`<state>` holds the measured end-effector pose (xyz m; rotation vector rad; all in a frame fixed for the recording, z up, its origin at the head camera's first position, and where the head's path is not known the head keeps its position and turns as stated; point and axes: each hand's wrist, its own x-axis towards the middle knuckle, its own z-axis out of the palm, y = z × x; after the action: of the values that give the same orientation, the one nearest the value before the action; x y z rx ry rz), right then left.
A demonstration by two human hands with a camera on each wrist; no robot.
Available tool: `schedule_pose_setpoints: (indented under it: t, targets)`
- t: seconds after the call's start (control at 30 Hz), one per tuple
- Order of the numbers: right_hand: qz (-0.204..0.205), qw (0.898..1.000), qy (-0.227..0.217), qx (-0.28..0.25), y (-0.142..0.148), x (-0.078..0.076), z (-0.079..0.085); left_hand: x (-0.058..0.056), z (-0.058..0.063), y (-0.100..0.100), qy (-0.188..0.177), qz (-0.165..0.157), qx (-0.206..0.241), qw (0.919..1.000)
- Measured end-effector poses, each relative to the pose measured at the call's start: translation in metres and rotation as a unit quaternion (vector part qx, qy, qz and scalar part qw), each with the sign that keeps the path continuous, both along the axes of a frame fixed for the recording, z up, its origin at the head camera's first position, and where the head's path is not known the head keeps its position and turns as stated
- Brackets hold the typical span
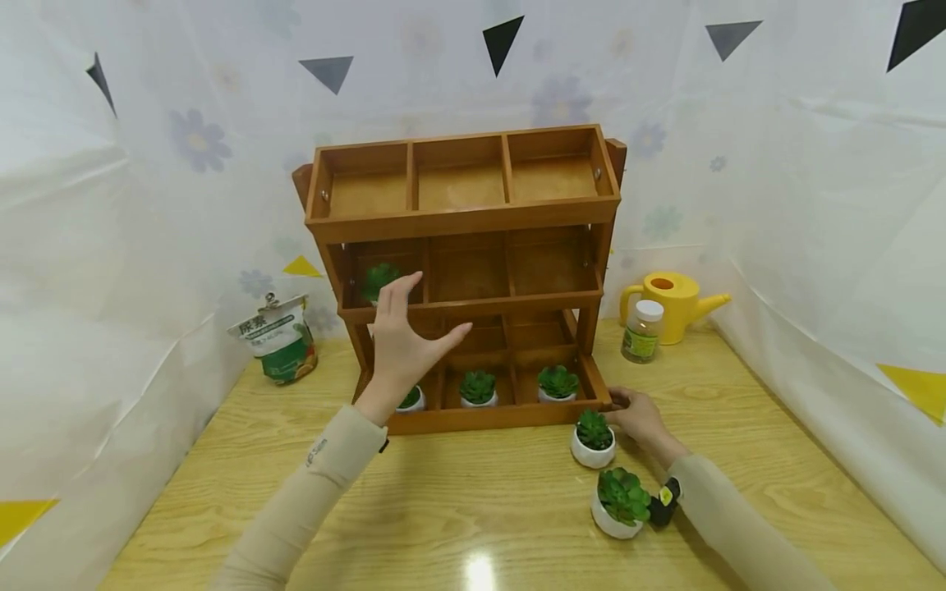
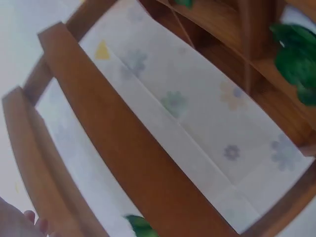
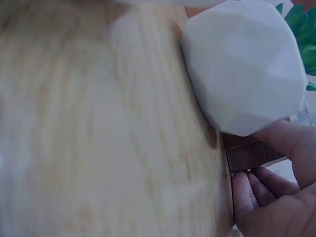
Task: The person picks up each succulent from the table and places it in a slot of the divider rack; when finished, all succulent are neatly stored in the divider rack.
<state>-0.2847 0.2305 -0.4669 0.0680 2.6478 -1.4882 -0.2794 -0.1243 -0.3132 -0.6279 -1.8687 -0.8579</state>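
My left hand (image 1: 402, 345) is raised in front of the wooden shelf (image 1: 461, 218), thumb and fingers spread wide with nothing between them. Beyond its fingertips, a succulent (image 1: 381, 277) sits in the left compartment of the middle tier. Three potted succulents stand in the bottom tier: left (image 1: 411, 400), middle (image 1: 479, 388) and right (image 1: 557, 384). At the shelf's lower right corner, my right hand (image 1: 637, 417) pinches the wooden edge (image 3: 248, 157) between thumb and curled fingers. Close beside that hand, a white faceted pot (image 3: 244, 69) with a succulent stands on the table.
Nearer me on the table stands another potted succulent (image 1: 619, 510), by the right wrist. A yellow watering can (image 1: 674, 308) and a lidded jar (image 1: 641, 332) are at the back right. A clipped green-and-white bag (image 1: 281, 341) stands left of the shelf.
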Motion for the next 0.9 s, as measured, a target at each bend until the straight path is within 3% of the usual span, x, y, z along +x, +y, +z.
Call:
schedule_pose_setpoints:
  t: [0.2, 0.37, 0.53, 0.7, 0.9]
  targets:
    - [0.0, 1.0, -0.001, -0.004, -0.001, 0.001, 0.0, 0.022, -0.012, 0.028, -0.002, -0.071, -0.042, 0.9966]
    - [0.0, 1.0, -0.004, -0.002, -0.001, 0.002, 0.002, 0.047, -0.04, 0.056, -0.039, -0.123, -0.096, 0.987]
    - [-0.001, 1.0, 0.001, 0.005, -0.001, 0.001, 0.001, 0.069, -0.069, 0.081, -0.09, -0.159, -0.162, 0.9696]
    - [-0.001, 1.0, 0.011, 0.014, -0.002, 0.0, -0.001, 0.085, -0.089, 0.099, -0.186, -0.202, -0.184, 0.944]
    - [0.003, 0.999, 0.028, 0.021, -0.002, 0.002, -0.001, 0.097, -0.106, 0.12, -0.304, -0.235, -0.226, 0.8952]
